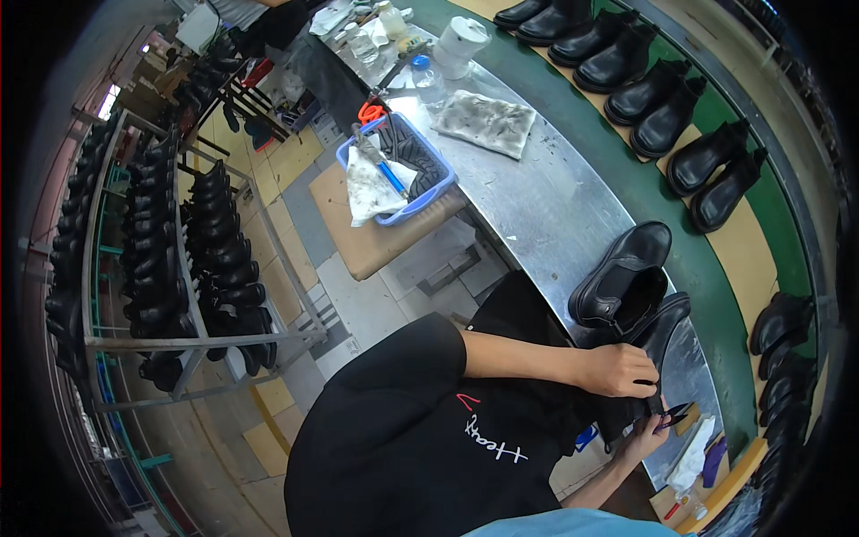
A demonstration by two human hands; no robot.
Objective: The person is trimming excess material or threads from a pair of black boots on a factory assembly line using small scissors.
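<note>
My left hand (619, 370) is closed on a black leather shoe (667, 322), its fingers curled over the shoe's near end. Just below it, my right hand (646, 437) is closed around small dark-bladed snips (677, 417), whose blades point to the right beside the shoe. The grip on the handles is partly hidden. A second black slip-on shoe (626, 273) rests on the metal bench, touching or nearly touching the held one.
Black boots (617, 58) line the green conveyor (716, 242) beyond the metal bench (555, 206). A stained cloth pad (486, 123), a bottle (427, 79) and a white roll (461, 45) lie farther along. A blue basket (416, 210) sits on a stool; shoe racks (206, 343) stand left.
</note>
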